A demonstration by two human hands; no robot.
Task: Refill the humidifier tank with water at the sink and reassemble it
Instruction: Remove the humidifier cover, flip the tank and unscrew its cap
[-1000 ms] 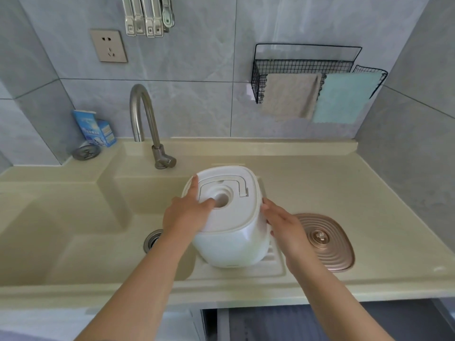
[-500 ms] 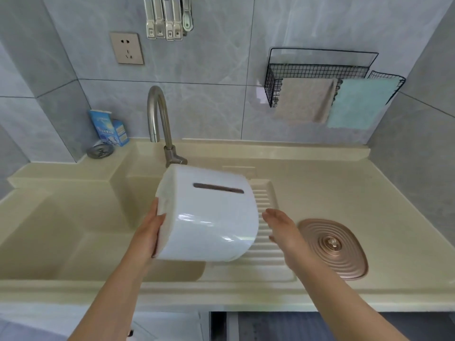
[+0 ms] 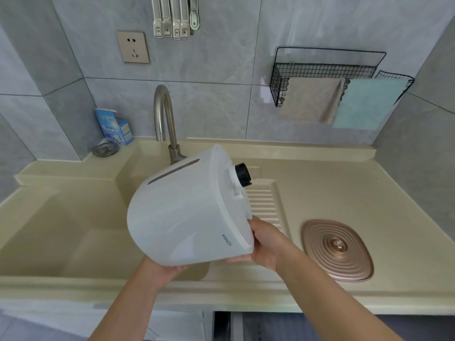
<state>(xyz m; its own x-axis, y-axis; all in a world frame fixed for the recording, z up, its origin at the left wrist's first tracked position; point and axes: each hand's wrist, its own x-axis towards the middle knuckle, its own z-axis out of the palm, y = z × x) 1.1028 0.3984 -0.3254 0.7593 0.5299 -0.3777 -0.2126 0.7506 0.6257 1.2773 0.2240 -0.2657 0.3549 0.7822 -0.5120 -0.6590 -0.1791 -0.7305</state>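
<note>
I hold the white humidifier tank point(image 3: 187, 212) tipped on its side above the sink's front right corner. Its underside faces right, and a black screw cap point(image 3: 242, 175) sticks out of it. My left hand point(image 3: 162, 271) supports the tank from below at its top end. My right hand point(image 3: 264, 242) grips the tank's lower right rim. The copper-coloured humidifier base point(image 3: 337, 249) lies on the counter to the right. The curved steel tap point(image 3: 163, 119) stands behind the tank, over the beige sink point(image 3: 73, 230).
A ribbed drainer point(image 3: 264, 205) lies between the sink and the base. A blue box point(image 3: 115, 126) and a metal sink strainer point(image 3: 105, 149) sit at the back left. A wire rack point(image 3: 320, 70) with two cloths hangs on the right wall tiles.
The tank has been lifted off the drainer and turned onto its side, so its black cap now points right. My right hand has taken hold of its lower rim.
</note>
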